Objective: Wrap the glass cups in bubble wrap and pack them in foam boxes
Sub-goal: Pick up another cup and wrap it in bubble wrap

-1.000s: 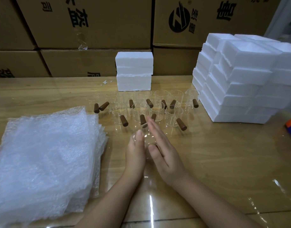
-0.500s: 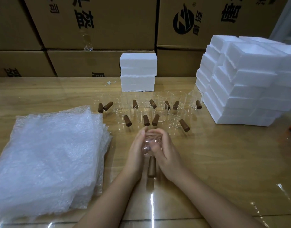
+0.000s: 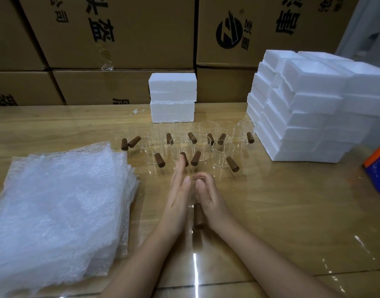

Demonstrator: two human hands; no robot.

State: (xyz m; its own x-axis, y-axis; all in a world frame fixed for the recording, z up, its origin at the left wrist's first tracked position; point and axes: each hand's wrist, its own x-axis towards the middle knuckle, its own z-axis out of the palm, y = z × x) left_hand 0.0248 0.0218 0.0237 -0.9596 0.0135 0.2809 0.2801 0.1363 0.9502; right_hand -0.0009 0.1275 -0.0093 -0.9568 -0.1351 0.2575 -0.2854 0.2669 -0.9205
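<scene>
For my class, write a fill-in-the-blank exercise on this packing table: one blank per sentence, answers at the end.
1. The bubble wrap lies on the ___ side of the table.
2. The right hand grips a glass cup whose handle is ___.
3. The big pile of foam boxes stands on the table's ___ side.
4. The printed cartons behind the table are made of ___.

Missing words: left; brown; right; cardboard.
</scene>
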